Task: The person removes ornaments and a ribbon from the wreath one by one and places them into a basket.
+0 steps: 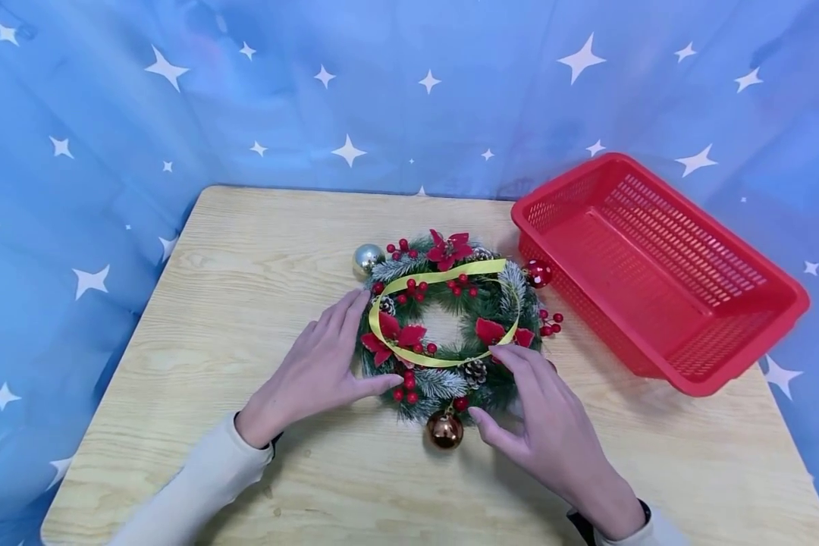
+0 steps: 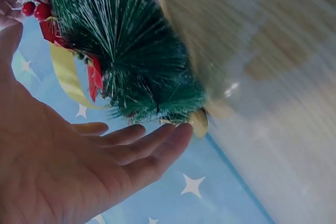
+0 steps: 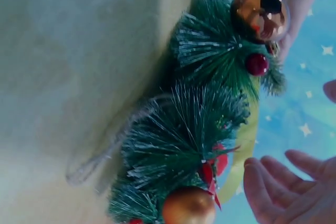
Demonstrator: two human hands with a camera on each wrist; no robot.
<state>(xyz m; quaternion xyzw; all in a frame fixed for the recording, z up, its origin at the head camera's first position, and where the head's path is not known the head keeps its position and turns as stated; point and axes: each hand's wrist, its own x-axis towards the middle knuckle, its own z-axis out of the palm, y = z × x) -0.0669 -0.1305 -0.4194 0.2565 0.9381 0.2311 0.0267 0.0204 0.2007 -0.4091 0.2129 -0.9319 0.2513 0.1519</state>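
A green Christmas wreath [image 1: 444, 384] lies on the table, trimmed with red poinsettias, berries, pine cones and shiny baubles. Over its top runs a loop of yellow ribbon [image 1: 409, 359]. My left hand [image 1: 321, 368] is at the wreath's left side, fingers extended along the needles and thumb over the front left edge. At the front right, my right hand [image 1: 553, 421] has its fingertips by the ribbon and a poinsettia, its thumb apart from the fingers. A copper bauble [image 1: 445, 430] hangs out at the front between both thumbs.
A red plastic basket [image 1: 628, 334] with perforated sides stands at the right, close to the wreath. In the right wrist view a thin grey cord loop [image 3: 86, 170] lies beside the wreath on the wooden table [image 1: 259, 250]. A blue starry curtain [image 1: 382, 91] hangs behind.
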